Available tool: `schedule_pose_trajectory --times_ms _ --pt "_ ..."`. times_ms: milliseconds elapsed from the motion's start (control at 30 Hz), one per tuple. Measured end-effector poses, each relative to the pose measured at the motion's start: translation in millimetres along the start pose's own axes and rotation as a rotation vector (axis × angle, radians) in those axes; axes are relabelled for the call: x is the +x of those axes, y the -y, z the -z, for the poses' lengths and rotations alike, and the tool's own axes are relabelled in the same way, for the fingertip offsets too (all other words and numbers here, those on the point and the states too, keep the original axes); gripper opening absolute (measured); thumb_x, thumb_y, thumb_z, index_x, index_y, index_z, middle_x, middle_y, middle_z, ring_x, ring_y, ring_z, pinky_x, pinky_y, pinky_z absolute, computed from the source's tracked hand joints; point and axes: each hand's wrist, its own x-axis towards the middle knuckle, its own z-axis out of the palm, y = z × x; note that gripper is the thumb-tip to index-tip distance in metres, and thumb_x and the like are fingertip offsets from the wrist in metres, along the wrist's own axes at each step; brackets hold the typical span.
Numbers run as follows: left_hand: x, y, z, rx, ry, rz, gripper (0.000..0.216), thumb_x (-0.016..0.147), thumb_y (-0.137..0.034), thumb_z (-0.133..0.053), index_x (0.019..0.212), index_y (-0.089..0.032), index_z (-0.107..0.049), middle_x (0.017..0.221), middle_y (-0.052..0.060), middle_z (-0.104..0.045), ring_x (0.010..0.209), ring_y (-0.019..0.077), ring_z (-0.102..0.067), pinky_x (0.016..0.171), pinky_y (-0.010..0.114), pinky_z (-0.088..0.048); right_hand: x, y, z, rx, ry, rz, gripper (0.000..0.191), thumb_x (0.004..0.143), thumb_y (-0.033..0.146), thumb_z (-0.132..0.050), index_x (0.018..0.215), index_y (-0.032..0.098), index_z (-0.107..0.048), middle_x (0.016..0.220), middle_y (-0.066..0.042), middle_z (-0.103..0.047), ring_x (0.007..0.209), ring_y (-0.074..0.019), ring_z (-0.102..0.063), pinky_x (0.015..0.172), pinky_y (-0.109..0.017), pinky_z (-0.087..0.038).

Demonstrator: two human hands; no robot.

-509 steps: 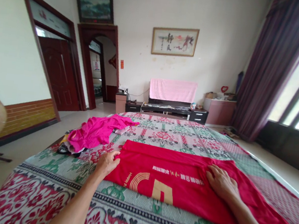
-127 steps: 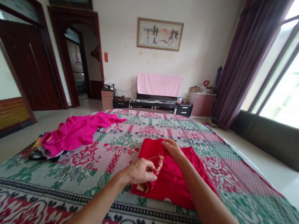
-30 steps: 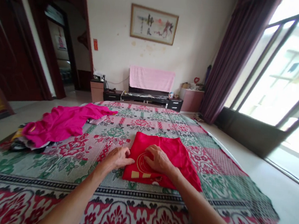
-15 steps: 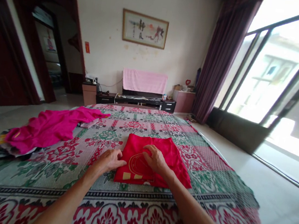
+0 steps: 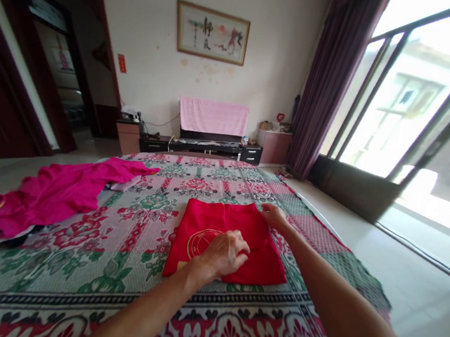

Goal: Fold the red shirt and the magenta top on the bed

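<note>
A red garment (image 5: 269, 258) with a gold circular print lies folded into a flat, roughly square shape on the patterned bedspread. My left hand (image 5: 226, 253) rests over its middle, fingers bent and slightly apart, covering part of the print. At the far right corner of the garment is my right hand (image 5: 274, 216), with its fingertips against the edge and its fingers loosely apart. I see no fabric lifted by either hand.
A bright pink garment (image 5: 58, 186) lies in a loose heap over other clothes on the left of the bedspread (image 5: 129, 282). Beyond the bed stand a low black cabinet (image 5: 154, 144) and a pink cloth (image 5: 214, 116) draped over something. Glass doors are on the right.
My left hand has moved right, from the garment's left edge onto its middle. My right hand has gone from the middle to the far right corner. The view has shifted slightly.
</note>
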Motion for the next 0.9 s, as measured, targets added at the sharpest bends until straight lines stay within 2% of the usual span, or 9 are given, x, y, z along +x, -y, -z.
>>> schedule_pose_trajectory --times_ms 100,167,267,367,433,533,600,800,900 --pt "10 -15 -15 -0.034 0.066 -0.08 0.022 0.082 -0.029 -0.053 0.092 -0.019 -0.07 0.089 0.005 -0.062 0.084 0.0158 -0.058 0.078 0.025 -0.045 8 -3 2 -0.004 0.085 0.026 0.025 0.074 0.033 -0.049 0.068 0.016 -0.066 0.055 0.003 -0.055 0.055 -0.0098 -0.049 0.052 -0.019 -0.034" --pt "15 -24 -21 -0.027 0.099 -0.099 0.03 0.081 -0.041 -0.054 0.096 -0.019 -0.069 0.09 0.006 -0.06 0.085 0.0178 -0.058 0.076 0.028 -0.046 13 -4 1 -0.007 0.136 0.034 0.032 0.076 0.039 -0.048 0.065 0.016 -0.066 0.051 0.003 -0.053 0.051 -0.0091 -0.046 0.05 -0.02 -0.032" --pt "19 -36 -25 0.005 0.145 -0.064 0.056 0.074 -0.065 -0.053 0.101 -0.018 -0.067 0.095 0.009 -0.059 0.088 0.0222 -0.057 0.077 0.033 -0.047 21 -3 -4 -0.025 0.164 0.031 0.033 0.075 0.045 -0.052 0.07 0.017 -0.069 0.056 0.001 -0.058 0.053 -0.0101 -0.049 0.05 -0.02 -0.033" --pt "22 -46 -29 0.076 0.184 -0.037 0.064 0.071 -0.072 -0.049 0.101 -0.018 -0.066 0.099 0.01 -0.058 0.094 0.0259 -0.056 0.078 0.036 -0.048 28 -3 -8 -0.058 0.154 0.023 0.032 0.071 0.047 -0.059 0.077 0.019 -0.073 0.066 -0.001 -0.065 0.062 -0.0128 -0.055 0.055 -0.02 -0.036" --pt "24 -51 -33 0.129 0.18 -0.03 0.056 0.077 -0.066 -0.047 0.099 -0.018 -0.067 0.1 0.011 -0.059 0.095 0.0263 -0.056 0.076 0.036 -0.048 31 -4 -10 -0.077 0.154 0.005 0.033 0.07 0.047 -0.059 0.082 0.02 -0.074 0.068 -0.002 -0.066 0.063 -0.014 -0.057 0.055 -0.02 -0.036" --pt "26 -55 -37 0.185 0.169 -0.033 0.037 0.089 -0.041 -0.04 0.091 -0.017 -0.068 0.092 0.009 -0.061 0.088 0.0223 -0.058 0.07 0.032 -0.049 36 -5 -11 -0.091 0.169 -0.026 0.038 0.073 0.05 -0.055 0.086 0.019 -0.074 0.064 -0.002 -0.065 0.059 -0.0142 -0.057 0.053 -0.021 -0.036" --pt "27 -56 -39 0.203 0.162 -0.043 0.034 0.09 -0.028 -0.037 0.087 -0.016 -0.068 0.087 0.009 -0.062 0.081 0.02 -0.059 0.065 0.029 -0.048 39 -4 -12 -0.094 0.18 -0.046 0.041 0.075 0.052 -0.052 0.081 0.018 -0.074 0.06 -0.003 -0.064 0.057 -0.014 -0.056 0.052 -0.021 -0.035" --pt "28 -52 -43 0.162 0.114 -0.017 0.035 0.089 -0.027 -0.037 0.085 -0.016 -0.069 0.083 0.009 -0.064 0.074 0.0189 -0.061 0.059 0.028 -0.047 43 0 -15 -0.062 0.164 -0.064 0.027 0.07 0.04 -0.059 0.081 0.021 -0.075 0.069 -0.002 -0.067 0.065 -0.0144 -0.058 0.054 -0.02 -0.036" --pt "28 -50 -42 0.102 0.089 0.039 0.033 0.087 -0.028 -0.039 0.088 -0.017 -0.07 0.082 0.008 -0.066 0.073 0.0189 -0.062 0.062 0.028 -0.047 43 3 -16 -0.01 0.16 -0.079 0.02 0.069 0.031 -0.06 0.076 0.019 -0.075 0.061 -0.001 -0.064 0.06 -0.0127 -0.056 0.051 -0.019 -0.034"
